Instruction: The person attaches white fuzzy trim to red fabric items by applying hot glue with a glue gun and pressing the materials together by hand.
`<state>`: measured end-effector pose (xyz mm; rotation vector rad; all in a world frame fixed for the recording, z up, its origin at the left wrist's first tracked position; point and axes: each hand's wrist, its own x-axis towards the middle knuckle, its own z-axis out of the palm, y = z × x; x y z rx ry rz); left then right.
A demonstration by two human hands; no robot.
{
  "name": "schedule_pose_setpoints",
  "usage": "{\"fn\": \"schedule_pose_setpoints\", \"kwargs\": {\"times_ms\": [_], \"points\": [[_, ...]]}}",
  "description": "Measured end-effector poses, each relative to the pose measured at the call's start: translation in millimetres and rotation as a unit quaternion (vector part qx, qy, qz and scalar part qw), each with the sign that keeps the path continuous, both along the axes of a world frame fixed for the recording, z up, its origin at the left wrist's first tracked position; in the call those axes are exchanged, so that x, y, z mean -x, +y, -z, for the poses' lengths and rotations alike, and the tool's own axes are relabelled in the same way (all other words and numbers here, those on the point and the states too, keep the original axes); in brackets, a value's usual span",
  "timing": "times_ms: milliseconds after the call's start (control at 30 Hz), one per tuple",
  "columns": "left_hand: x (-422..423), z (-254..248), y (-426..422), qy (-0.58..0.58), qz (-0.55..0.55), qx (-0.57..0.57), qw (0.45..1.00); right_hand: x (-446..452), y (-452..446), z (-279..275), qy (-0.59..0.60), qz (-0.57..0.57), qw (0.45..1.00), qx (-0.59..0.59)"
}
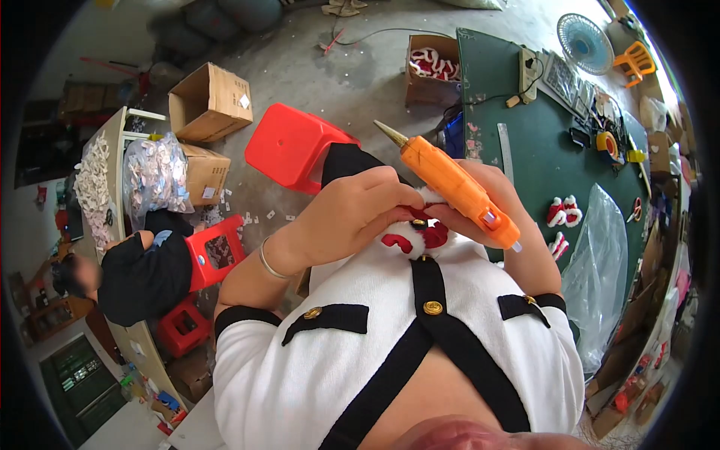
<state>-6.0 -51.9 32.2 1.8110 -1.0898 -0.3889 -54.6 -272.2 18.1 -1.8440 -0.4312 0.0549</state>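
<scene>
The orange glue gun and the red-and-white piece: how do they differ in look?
The glue gun is orange, while the piece is red with fluffy white parts. The glue gun is long with a pointed tip; the piece is bunched and looks shorter. Both are being held.

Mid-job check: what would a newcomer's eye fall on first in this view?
Probably the bright orange glue gun in the right hand, angled toward the picture's upper left. Next, likely the big red stool on the floor beyond the left hand, then the red-and-white fluffy piece between the hands.
</scene>
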Motion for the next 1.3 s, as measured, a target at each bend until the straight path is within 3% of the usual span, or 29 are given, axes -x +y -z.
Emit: {"fn": "schedule_pose_setpoints", "kwargs": {"times_ms": [167,300,400,433,500,567,667,800,933,1067,1167,1300], "points": [[-3.2,-6.8,-2.8,-0.059,0.017,-0.031,0.998,-0.7,-1.7,-2.7,-0.003,0.012,0.999,0.052],[-6.3,-8.3,-5.6,-0.002,0.038,-0.021,0.999,2.2,-3.6,-6.2,0.008,0.015,0.999,0.050],[-3.7,2.0,-7.0,0.109,0.011,0.032,0.994,3.5,-3.1,-3.7,-0.022,0.005,0.999,0.026],[-2.3,7.0,-8.0,0.108,0.012,0.032,0.994,4.4,-2.0,-1.6,-0.007,0.020,0.999,-0.039],[1.6,16.4,-10.9,0.218,-0.011,0.098,0.971,6.4,0.1,2.9,0.023,0.051,0.984,-0.170],[3.7,19.4,-11.0,0.269,-0.023,0.131,0.954,6.1,-0.5,7.0,0.034,0.050,0.981,-0.185],[7.4,14.2,-11.8,0.427,-0.058,0.231,0.872,6.7,-1.3,9.7,0.058,0.048,0.974,-0.216],[16.0,27.1,-16.2,0.488,-0.094,0.318,0.808,8.7,1.4,9.7,0.068,0.056,0.970,-0.228],[20.4,28.5,-14.0,0.520,-0.066,0.359,0.772,8.5,1.3,9.0,0.007,0.027,0.987,-0.159],[22.2,38.5,-13.8,0.571,-0.002,0.398,0.718,7.7,4.3,13.8,0.054,-0.011,0.954,-0.294],[24.0,28.3,-14.7,0.574,-0.032,0.368,0.731,11.5,8.5,12.5,0.141,0.010,0.929,-0.342],[27.5,26.6,-20.5,0.551,-0.066,0.345,0.757,12.4,8.8,9.6,0.113,0.017,0.950,-0.290]]}}
